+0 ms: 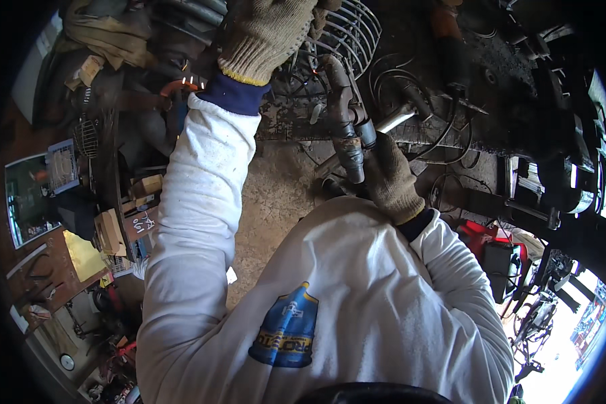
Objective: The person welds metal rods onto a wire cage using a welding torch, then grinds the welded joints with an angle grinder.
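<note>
My left hand (266,40), in a knitted beige work glove, reaches to the top edge with its fingers curled. They are beside the near edge of a round wire guard (360,37), and what they hold is hidden. My right hand (392,176), gloved too, is closed at the lower end of a brown-grey, pipe-shaped tool (341,101) with a bent tip and a dark wrapped handle. That tip points up toward the wire guard, and a small orange glow shows beside it. The tool hides part of my right fingers.
A dark, scarred workbench (438,128) spans the top, with looped black cables (464,131) and an orange-and-black power tool (446,30). Orange sparks show left of my left wrist. Cloth (108,34) lies at upper left. A red-and-black machine (501,259) stands at right.
</note>
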A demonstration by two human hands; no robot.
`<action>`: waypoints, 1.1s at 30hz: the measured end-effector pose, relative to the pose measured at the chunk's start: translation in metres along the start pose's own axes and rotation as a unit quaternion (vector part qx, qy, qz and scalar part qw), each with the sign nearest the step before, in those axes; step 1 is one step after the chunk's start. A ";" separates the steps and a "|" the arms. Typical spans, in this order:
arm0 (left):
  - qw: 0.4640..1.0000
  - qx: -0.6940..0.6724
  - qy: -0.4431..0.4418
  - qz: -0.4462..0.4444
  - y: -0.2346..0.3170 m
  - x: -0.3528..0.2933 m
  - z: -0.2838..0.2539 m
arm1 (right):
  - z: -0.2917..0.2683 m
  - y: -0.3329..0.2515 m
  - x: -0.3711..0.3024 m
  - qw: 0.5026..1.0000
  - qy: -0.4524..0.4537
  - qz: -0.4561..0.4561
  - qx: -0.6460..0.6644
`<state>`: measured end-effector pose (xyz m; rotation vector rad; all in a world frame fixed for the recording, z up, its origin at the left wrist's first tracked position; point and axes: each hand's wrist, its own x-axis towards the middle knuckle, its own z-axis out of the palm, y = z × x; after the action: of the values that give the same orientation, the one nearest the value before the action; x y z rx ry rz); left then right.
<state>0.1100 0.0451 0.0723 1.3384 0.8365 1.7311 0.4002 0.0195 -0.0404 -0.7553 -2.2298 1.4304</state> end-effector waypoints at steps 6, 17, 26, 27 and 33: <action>0.997 0.055 0.033 -0.037 -0.004 -0.001 -0.004 | -0.007 -0.015 0.005 0.992 0.013 0.000 -0.128; 0.991 0.125 0.051 -0.020 0.001 -0.005 0.005 | 0.004 0.035 -0.005 0.998 0.058 0.031 -0.026; 0.994 -0.065 0.000 0.086 -0.015 -0.007 -0.014 | -0.007 0.014 -0.002 0.997 0.064 -0.020 0.041; 0.994 -0.069 -0.002 0.085 -0.012 -0.006 -0.012 | -0.007 0.011 -0.002 0.996 0.071 -0.005 0.054; 0.992 -0.087 -0.057 0.072 -0.017 0.001 -0.013 | -0.010 0.016 0.001 0.999 0.038 -0.010 -0.018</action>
<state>0.1007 0.0539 0.0549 1.3913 0.5230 1.7741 0.4083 0.0324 -0.0507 -0.7836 -2.2039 1.3339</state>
